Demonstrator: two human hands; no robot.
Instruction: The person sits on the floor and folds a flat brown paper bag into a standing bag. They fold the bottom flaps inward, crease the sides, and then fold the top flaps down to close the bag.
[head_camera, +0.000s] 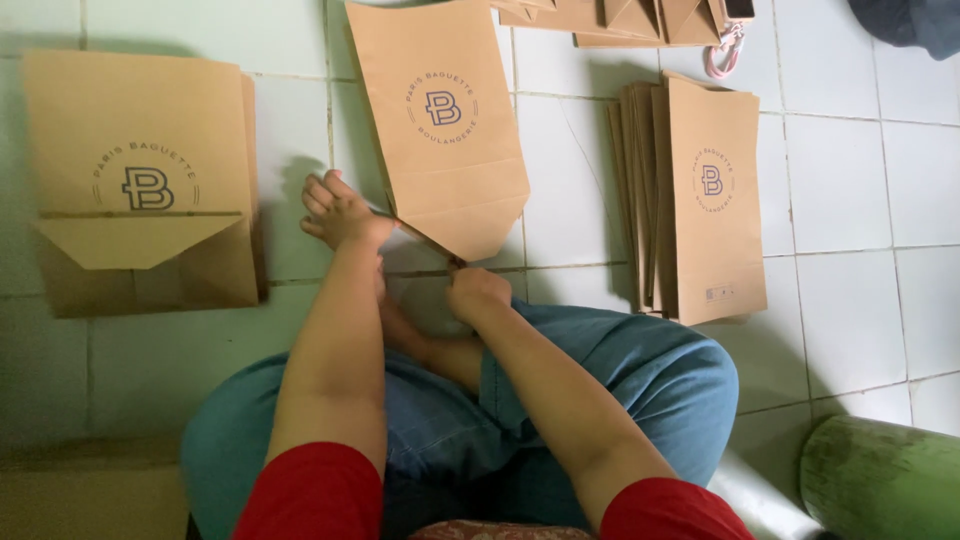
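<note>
**Bag bottom being folded, piles on both sides**

The person is sitting on the white tiled floor (860, 180) in the lower middle of the frame, working on a brown paper bag (440, 120) that is lying flat at upper centre, its bottom end pointing toward the knees. The left hand (338, 212) is pressing the bag's lower left corner flap with fingers spread, not clenched. The right hand (476, 292) is pinching the folded bottom edge between closed fingers.

At the left of the frame a finished bag stack (140, 180) is lying with its bottom already folded. At the right a pile of flat bags (690, 200) is waiting, seemingly unfolded, so the work is looking well short of done.
</note>
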